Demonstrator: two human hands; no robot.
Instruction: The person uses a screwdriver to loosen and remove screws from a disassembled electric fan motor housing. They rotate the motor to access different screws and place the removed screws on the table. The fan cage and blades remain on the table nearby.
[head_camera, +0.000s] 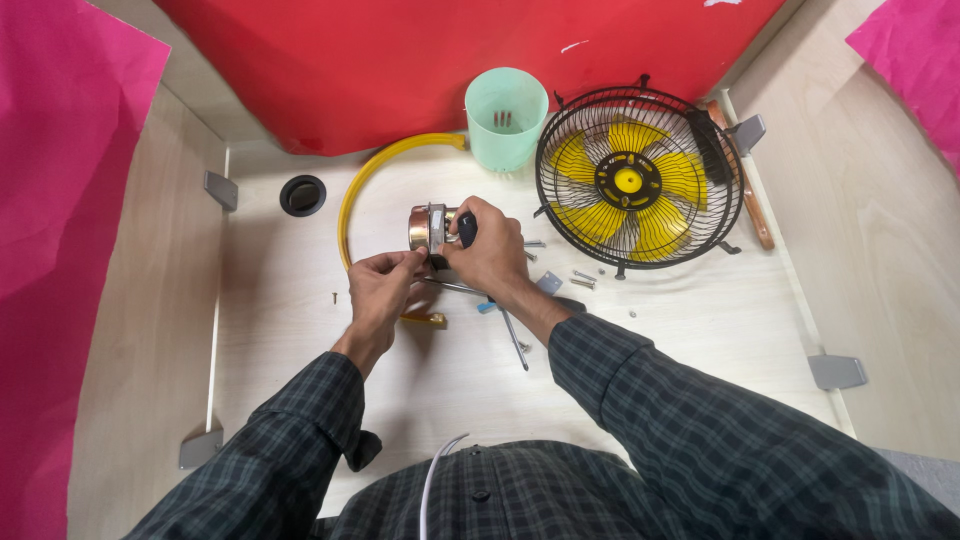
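Both hands pinch the motor (432, 228) just left of the fan (632, 180): left hand (380, 285) at its near edge, right hand (490, 252) over its black end. By the look of it, disassembly is well along: screws (583, 278) lie loose below the fan, whose cage remains closed.

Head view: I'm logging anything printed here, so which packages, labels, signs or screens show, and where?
None show: no package, label, sign or screen.
Motor: small brass-coloured cylinder, held by left hand and right hand at the table's middle; no label visible.
Cup: plain pale green, at the back.
Fan: black cage, yellow blades, back right.
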